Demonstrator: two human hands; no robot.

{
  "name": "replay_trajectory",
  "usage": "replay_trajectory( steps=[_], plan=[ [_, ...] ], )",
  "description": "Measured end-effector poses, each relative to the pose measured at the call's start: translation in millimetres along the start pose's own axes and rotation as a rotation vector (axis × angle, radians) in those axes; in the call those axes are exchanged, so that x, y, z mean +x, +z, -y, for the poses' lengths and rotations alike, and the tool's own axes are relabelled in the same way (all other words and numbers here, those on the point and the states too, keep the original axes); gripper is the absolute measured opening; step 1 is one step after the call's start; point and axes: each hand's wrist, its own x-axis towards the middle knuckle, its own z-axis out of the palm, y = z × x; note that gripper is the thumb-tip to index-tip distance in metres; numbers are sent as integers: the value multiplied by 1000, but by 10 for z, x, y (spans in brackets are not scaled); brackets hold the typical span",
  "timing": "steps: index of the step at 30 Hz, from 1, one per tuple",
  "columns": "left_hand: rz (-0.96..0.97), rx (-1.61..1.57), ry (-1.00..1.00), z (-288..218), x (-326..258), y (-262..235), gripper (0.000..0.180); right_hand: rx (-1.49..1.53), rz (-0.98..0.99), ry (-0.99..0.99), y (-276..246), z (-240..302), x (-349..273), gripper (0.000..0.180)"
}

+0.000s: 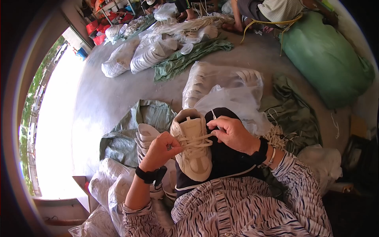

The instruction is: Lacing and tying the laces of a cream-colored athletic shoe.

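A cream shoe (194, 145) is gripped by the left hand (160, 150); its lace (199, 139) is pinched by the right hand (233, 133).

cream sneaker (194, 148) on lap, left hand (160, 150) gripping its side, right hand (233, 134) pinching white lace (197, 139)

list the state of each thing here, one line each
cream shoe: on the lap, partly laced
lace: ends pinched in both hands
left hand: shut on lace
right hand: shut on lace
clear bag: open, crumpled
green sack: full, lying
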Motion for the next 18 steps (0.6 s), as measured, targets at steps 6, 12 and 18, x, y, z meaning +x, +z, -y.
replay_trajectory(
  steps=[6,12,18],
  plan=[
    [-449,506,369,-220,-65,142,13,-306,152,-63,-8,-88,53,14],
    [-578,469,477,-108,-7,352,18,-202,81,27,-201,-161,120,12],
    [-601,349,405,41,-83,549,28,-162,-146,291,-1013,-552,-55,11]
  ],
)
